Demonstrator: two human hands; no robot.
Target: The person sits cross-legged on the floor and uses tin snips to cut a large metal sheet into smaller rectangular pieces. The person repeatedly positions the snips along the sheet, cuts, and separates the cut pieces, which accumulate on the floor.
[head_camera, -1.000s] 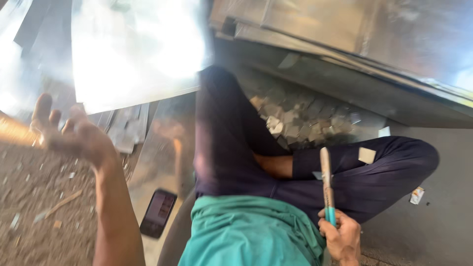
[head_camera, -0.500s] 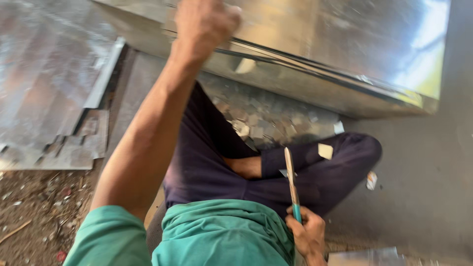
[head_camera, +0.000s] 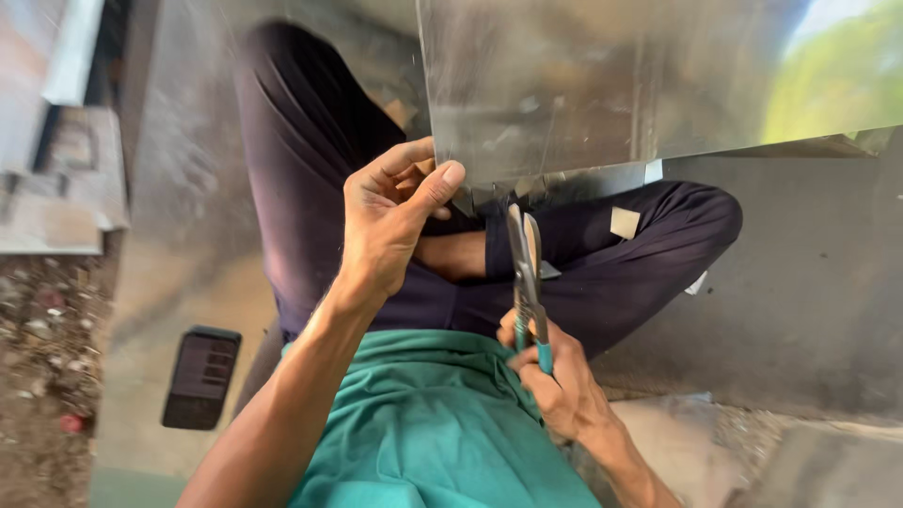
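Left hand point(head_camera: 390, 221) pinching shiny thin sheet metal panel point(head_camera: 583, 85) at its lower edge; right hand point(head_camera: 555, 376) clasping teal-handled tin snips point(head_camera: 525, 273). Probably light, springy, sharp-edged; best gripped near corner.

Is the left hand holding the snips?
No, the left hand grips the metal sheet's edge; the right hand holds the snips.

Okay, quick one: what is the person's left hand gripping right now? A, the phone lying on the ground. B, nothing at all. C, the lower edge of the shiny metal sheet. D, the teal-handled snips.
C: the left hand pinches the bottom edge of the metal sheet, while the right hand holds the snips just beneath it.
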